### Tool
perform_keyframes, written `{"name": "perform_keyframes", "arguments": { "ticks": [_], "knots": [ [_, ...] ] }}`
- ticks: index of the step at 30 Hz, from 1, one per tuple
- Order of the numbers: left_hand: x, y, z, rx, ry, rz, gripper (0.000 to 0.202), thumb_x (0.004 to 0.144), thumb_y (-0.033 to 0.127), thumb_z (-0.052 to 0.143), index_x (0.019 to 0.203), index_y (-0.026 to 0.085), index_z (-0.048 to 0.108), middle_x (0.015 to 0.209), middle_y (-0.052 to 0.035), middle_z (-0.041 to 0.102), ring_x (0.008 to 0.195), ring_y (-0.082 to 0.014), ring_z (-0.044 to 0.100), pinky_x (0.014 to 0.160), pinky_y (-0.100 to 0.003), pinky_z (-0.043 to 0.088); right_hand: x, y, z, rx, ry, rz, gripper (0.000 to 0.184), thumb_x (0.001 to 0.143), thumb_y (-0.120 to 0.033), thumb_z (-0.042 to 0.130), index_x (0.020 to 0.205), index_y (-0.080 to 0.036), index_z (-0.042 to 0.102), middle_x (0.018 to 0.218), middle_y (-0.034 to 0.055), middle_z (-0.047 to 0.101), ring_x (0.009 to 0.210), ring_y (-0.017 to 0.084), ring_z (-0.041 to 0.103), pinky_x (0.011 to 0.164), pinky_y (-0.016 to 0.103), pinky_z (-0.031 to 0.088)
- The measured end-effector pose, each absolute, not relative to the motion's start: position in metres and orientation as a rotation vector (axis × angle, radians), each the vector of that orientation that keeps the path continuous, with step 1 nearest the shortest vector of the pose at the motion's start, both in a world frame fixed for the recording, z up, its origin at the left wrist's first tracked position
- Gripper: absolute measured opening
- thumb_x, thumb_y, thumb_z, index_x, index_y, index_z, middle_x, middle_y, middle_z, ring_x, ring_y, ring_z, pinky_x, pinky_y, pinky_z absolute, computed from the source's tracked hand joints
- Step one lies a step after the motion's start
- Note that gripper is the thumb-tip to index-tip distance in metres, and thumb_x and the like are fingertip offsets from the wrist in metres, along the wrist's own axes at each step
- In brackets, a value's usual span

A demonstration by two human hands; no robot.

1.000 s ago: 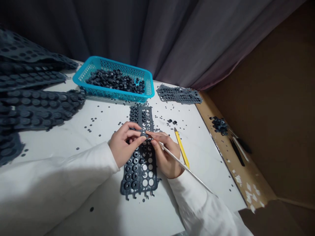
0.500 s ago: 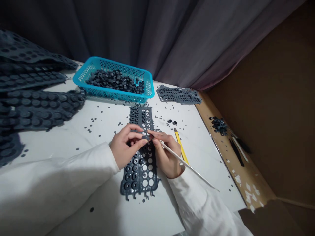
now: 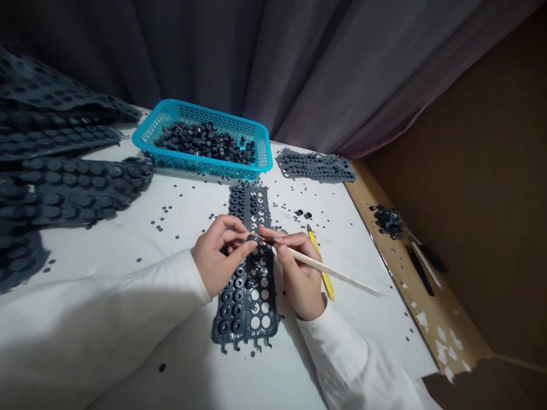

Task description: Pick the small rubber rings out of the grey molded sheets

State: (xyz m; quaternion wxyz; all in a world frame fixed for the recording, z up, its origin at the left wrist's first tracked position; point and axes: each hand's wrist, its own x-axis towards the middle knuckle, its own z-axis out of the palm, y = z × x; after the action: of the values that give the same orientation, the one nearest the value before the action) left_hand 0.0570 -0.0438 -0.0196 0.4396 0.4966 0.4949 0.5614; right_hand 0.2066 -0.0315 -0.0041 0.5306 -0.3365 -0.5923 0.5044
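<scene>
My left hand (image 3: 222,252) pinches a small dark rubber ring (image 3: 253,238) between thumb and fingers. In my right hand (image 3: 301,272) is a slim white-handled tool (image 3: 337,273), its dark tip at or close to the ring; whether they touch I cannot tell. Below both hands lies a dark rubber sheet (image 3: 243,330). Raised rings fill its left columns, while many round holes show on its right side. Part of the sheet is hidden by my fingers. A yellow tool with a dark pointed tip (image 3: 316,245) lies just beyond my right hand.
A blue basket (image 3: 205,168) of small dark rings stands at the back. Dark moulded sheets (image 3: 81,188) are piled at left, and a holed sheet (image 3: 316,165) lies back right. Small discs litter the white table (image 3: 179,364). Dark pieces (image 3: 387,221) sit on the brown ledge.
The white-handled tool has turned and its handle now lies flatter, with my right hand slightly lower and farther right. My left hand keeps the ring. The whole view has shifted slightly.
</scene>
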Motion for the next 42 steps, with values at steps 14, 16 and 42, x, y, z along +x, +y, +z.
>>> {"name": "perform_keyframes", "arguments": {
  "ticks": [14, 16, 42],
  "knots": [
    [0.0555, -0.0445, -0.022, 1.278, 1.23, 1.388, 0.021, 0.081, 0.024, 0.062, 0.087, 0.022, 0.041, 0.069, 0.0037, 0.067, 0.053, -0.009, 0.048, 0.055, -0.022, 0.036, 0.2037, -0.0327, -0.0055, -0.788, -1.461, 1.1, 0.005, 0.088, -0.018, 0.057, 0.087, -0.023, 0.059, 0.1, 0.0033, 0.072, 0.098, 0.018, 0.067, 0.09, 0.04, 0.051],
    [0.0556, -0.0442, -0.0217, 1.278, 1.232, 1.376, 0.021, 0.081, 0.024, 0.061, 0.087, 0.022, 0.041, 0.069, 0.0037, 0.067, 0.054, -0.0089, 0.048, 0.055, -0.022, 0.036, 0.2031, -0.0327, -0.0059, -0.777, -1.448, 1.106, 0.006, 0.088, -0.017, 0.057, 0.088, -0.023, 0.059, 0.1, 0.0034, 0.072, 0.098, 0.018, 0.067, 0.09, 0.04, 0.051],
    [0.0548, -0.0412, -0.0201, 1.157, 1.28, 1.316, 0.016, 0.074, 0.032, 0.069, 0.082, 0.018, 0.067, 0.07, -0.0002, 0.07, 0.063, -0.0113, 0.059, 0.059, -0.022, 0.042, 0.2048, -0.031, -0.009, -0.739, -1.474, 1.085, 0.008, 0.086, -0.019, 0.06, 0.09, -0.024, 0.063, 0.105, 0.0037, 0.07, 0.103, 0.02, 0.064, 0.094, 0.043, 0.047]
  ]
}}
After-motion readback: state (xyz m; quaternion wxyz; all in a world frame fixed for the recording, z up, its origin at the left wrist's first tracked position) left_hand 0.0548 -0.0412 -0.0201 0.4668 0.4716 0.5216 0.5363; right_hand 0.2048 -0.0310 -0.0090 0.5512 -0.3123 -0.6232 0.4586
